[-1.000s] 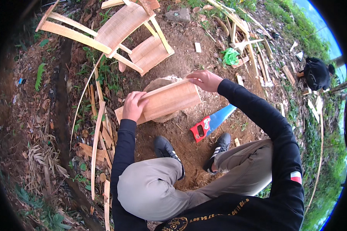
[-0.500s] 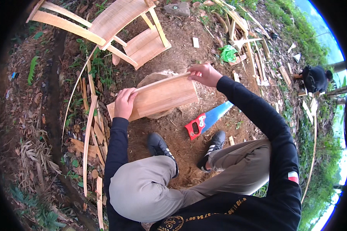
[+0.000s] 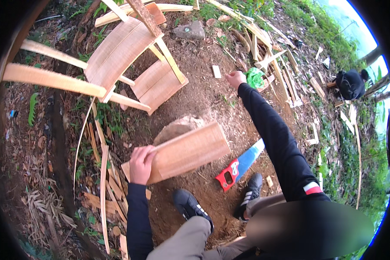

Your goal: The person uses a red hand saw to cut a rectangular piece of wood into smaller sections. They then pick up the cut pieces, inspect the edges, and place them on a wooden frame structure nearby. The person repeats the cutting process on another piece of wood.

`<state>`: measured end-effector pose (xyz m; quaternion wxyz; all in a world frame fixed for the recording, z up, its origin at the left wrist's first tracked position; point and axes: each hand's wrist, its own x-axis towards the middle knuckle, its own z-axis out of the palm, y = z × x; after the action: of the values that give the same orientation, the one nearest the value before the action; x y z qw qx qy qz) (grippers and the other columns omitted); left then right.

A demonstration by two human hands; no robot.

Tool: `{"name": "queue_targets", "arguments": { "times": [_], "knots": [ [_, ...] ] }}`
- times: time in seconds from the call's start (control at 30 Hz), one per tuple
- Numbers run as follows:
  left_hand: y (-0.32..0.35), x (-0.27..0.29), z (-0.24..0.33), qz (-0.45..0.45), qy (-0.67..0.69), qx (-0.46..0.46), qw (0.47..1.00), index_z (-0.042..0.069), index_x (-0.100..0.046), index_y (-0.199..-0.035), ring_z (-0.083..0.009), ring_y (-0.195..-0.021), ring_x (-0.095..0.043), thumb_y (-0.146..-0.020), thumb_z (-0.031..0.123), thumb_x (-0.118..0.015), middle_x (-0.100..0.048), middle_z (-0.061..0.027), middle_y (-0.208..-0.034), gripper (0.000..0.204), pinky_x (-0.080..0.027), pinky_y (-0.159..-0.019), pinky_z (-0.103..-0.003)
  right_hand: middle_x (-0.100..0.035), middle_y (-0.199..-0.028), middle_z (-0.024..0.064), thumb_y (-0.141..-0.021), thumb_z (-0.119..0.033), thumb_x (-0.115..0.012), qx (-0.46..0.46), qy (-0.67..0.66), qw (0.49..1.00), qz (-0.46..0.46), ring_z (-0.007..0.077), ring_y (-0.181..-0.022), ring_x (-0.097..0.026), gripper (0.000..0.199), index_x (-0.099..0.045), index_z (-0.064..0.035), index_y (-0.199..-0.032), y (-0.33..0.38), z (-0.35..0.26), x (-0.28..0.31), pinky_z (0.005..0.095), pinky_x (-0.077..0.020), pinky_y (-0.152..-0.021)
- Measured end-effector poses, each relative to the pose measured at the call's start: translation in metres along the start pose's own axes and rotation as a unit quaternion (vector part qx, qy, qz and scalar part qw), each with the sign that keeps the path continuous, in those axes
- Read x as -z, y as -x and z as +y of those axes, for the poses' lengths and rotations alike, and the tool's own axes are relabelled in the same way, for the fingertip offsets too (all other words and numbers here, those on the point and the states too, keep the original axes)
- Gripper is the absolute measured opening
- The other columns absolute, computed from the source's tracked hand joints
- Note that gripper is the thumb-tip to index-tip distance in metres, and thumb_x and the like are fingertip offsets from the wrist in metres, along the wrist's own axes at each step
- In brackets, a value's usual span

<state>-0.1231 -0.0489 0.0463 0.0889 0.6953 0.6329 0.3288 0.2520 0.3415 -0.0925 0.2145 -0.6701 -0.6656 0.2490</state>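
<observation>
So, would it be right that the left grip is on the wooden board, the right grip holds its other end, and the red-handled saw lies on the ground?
Not quite: the head view shows the right grip off the wooden board, near the green plastic. The left grip is on that board, and the red-handled saw lies on the ground.

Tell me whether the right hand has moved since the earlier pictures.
Yes: the right hand has come off the wooden board and moved forward, toward the green plastic on the ground.
</observation>
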Motion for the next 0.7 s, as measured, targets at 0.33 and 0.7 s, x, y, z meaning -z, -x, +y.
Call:
{"name": "queue_targets", "arguments": {
  "times": [0.33, 0.7],
  "knots": [
    [0.003, 0.011, 0.0, -0.027, -0.013, 0.031, 0.999, 0.004, -0.069, -0.101, -0.0297, -0.091, -0.065, -0.091, 0.014, -0.073, -0.07, -0.0091, -0.096, 0.015, -0.051, -0.081, -0.039, -0.057, -0.137, 0.0163, -0.084, -0.046, -0.076, -0.158, 0.026, 0.982, 0.103, 0.0364, -0.134, -0.046, 0.046, -0.07, -0.0132, -0.115, -0.014, -0.043, -0.107, 0.063, -0.0377, -0.104],
    [-0.058, -0.027, 0.062, -0.09, -0.065, -0.131, 0.985, 0.01, -0.07, -0.117, -0.0253, -0.101, -0.063, -0.084, 0.025, -0.079, -0.068, -0.0067, -0.105, 0.037, -0.05, -0.088, -0.04, -0.062, -0.075, -0.0008, -0.09, -0.019, -0.079, -0.131, -0.432, 0.87, 0.198, 0.0066, -0.066, -0.056, 0.024, -0.061, -0.0053, -0.097, 0.249, -0.076, 0.064, 0.0218, -0.0431, -0.06]
  ]
}}
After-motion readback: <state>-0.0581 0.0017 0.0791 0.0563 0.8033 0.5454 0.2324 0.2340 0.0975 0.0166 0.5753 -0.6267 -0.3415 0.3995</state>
